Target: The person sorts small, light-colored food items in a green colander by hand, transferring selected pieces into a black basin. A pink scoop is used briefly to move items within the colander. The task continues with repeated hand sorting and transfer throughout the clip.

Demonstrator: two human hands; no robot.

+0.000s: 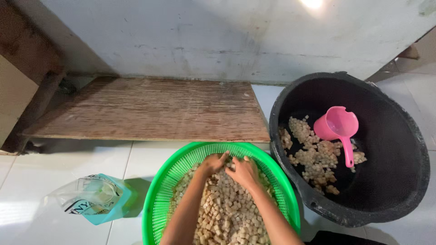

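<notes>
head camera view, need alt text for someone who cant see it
Both hands, left hand and right hand, press into pale diced cubes filling a green mesh basket on a white tiled floor. To the right, a black tub holds more cubes and a pink scoop; a wooden board lies ahead, a plastic pouch at left.

1 package only: a soft plastic pouch (97, 198), teal-green w/ a clear crumpled top, lying on its side on the white tiled floor, lower left of the frame. White label patch w/ dark print on its front. No signs or screens.
</notes>
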